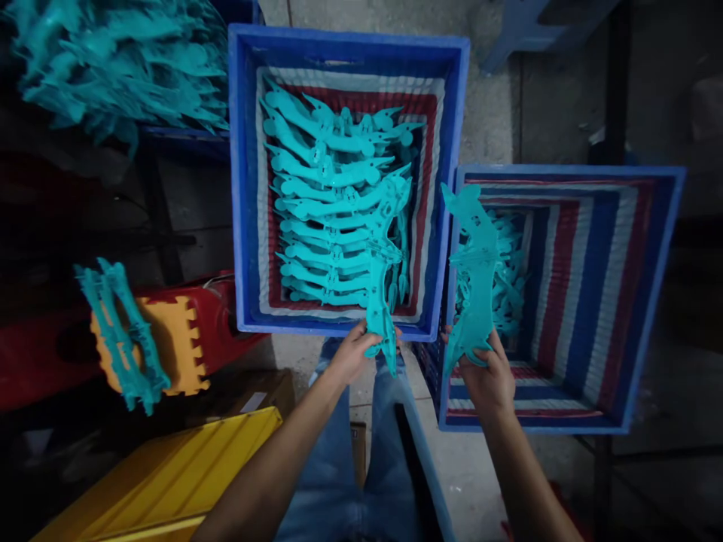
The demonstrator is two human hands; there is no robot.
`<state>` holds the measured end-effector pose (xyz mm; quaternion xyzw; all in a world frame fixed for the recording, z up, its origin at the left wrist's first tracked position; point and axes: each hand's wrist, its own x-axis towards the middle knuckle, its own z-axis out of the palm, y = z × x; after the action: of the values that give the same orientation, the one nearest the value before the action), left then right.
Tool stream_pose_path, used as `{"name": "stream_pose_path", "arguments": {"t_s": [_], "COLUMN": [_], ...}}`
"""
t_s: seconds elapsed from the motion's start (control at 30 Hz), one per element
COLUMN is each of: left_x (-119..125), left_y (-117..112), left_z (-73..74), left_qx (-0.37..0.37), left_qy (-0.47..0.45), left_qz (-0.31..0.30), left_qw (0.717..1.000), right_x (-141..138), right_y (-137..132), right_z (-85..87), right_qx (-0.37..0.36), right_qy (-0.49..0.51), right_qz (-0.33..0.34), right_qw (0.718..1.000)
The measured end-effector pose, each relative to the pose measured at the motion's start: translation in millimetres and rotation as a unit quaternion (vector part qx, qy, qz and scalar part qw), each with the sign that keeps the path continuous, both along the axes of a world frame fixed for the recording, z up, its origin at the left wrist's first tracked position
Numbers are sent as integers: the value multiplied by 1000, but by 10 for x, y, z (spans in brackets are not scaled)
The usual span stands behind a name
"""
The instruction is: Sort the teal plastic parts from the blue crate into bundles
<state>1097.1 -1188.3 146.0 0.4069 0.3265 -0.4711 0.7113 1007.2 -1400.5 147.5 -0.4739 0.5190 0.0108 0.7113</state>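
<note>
My left hand [355,352] grips the lower end of a long turquoise plastic part [379,290], which reaches up over the front right of a lined blue crate [240,188]. Inside that crate, similar turquoise parts [327,226] lie stacked crosswise in rows. A second turquoise part [476,282], broader and seen flat, stands in my right hand [489,376], with the fingers closed on its lower end. It is held over the left side of another blue crate [655,301]. Smaller turquoise pieces [511,282] show behind it; what they are exactly, I cannot tell.
A heaped pile of turquoise parts [124,68] fills a container at the upper left. At left, a few more parts [124,331] rest on an orange foam mat [181,350] over a red surface. A yellow bin [186,467] stands lower left, a plastic stool [542,30] at the top right.
</note>
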Motion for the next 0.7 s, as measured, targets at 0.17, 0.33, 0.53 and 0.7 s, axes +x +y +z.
{"name": "stream_pose_path", "arguments": {"t_s": [0.17, 0.33, 0.53, 0.7], "left_x": [9, 294, 1022, 985], "left_y": [135, 500, 1258, 1639], "left_z": [-53, -61, 14, -74], "left_qx": [-33, -90, 18, 522], "left_qy": [-4, 2, -73, -286], "left_qz": [-66, -277, -450, -186], "left_qw": [997, 956, 890, 782], "right_x": [-209, 209, 865, 885], "right_y": [-500, -960, -835, 4], "right_z": [-77, 96, -68, -455], "right_qx": [-283, -603, -381, -363], "right_qy": [96, 57, -155, -111], "right_qz": [108, 383, 744, 693], "right_qw": [948, 698, 526, 613]}}
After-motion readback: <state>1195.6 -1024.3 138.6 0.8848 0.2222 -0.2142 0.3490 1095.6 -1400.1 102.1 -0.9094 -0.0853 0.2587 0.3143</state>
